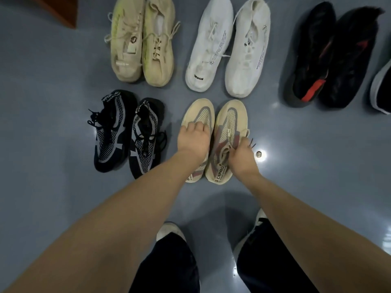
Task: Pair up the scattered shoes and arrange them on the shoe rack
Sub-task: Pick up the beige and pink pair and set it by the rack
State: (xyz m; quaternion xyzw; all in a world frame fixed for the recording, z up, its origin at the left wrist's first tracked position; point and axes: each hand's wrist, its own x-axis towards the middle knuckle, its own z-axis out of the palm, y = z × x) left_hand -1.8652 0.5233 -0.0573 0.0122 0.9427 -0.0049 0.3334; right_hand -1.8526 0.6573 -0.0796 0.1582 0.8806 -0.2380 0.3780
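Two cream shoes with grey and pink stripes lie side by side on the grey floor in front of me, toes pointing away. My left hand (193, 138) grips the left cream shoe (198, 112) over its middle. On the tongue and laces of the right cream shoe (230, 117), my right hand (241, 157) is closed. To their left stands a black and grey pair (127, 132). Beyond them lie a beige pair (143, 41), a white pair (228, 47) and a black pair with red marks (325, 58). No shoe rack is in view.
A dark shoe with a white sole (380, 89) shows at the right edge. A brown wooden corner (61, 9) is at the top left. My own feet in white shoes (171, 231) and dark trousers stand below my arms. A small round object (258, 153) lies by my right hand.
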